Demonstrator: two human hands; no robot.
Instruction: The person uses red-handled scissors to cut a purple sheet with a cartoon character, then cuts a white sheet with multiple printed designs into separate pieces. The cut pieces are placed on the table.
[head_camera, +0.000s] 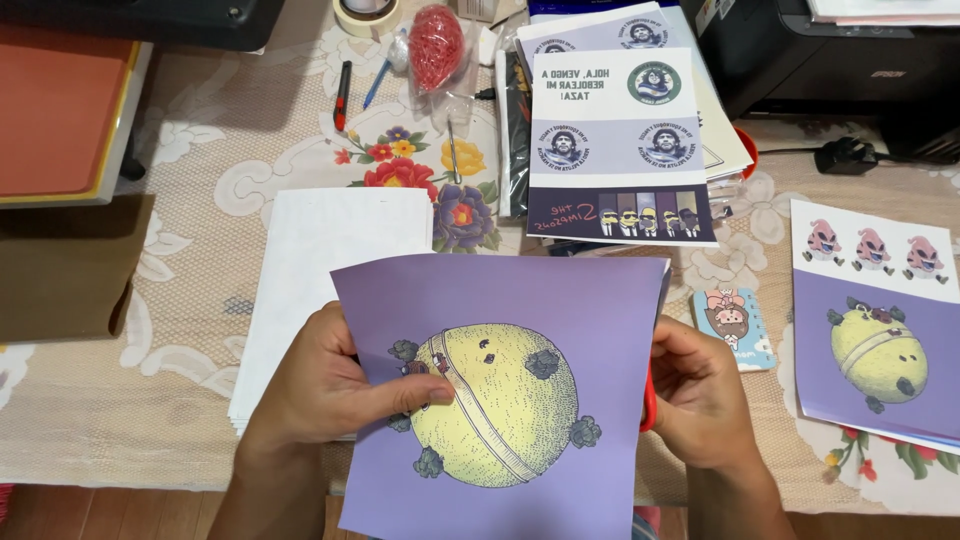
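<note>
The purple printed sheet (500, 400) is smooth, thin paper, rectangular, with a big round yellow ball drawn on it, a band across the ball and small dark grey puffs around it. It is held up over the near edge of the table (150, 300), in the centre of the view. The table has a cream lace cloth with a raised flower pattern and some coloured embroidered flowers.

The left hand (335, 385) grips the left edge of the sheet, fingers curled, the thumb pressing flat on the front of the paper at the ball. The right hand (700, 395) is closed at the right edge of the sheet, around red-handled scissors (649, 400), of which only a little red shows behind the paper; the blades are hidden.

Under and behind the left hand lies a stack of plain white paper (320, 270). Further back is a pile of printed sheets (620, 140) with round portraits and a dark strip of small figures. On the right lies another sheet (875, 330) with the same yellow ball and three pink figures, and beside it a small pale blue coaster (735, 325). A red mesh bag (436, 42), a tape roll (366, 14) and a black printer (830, 50) stand at the far edge.
</note>
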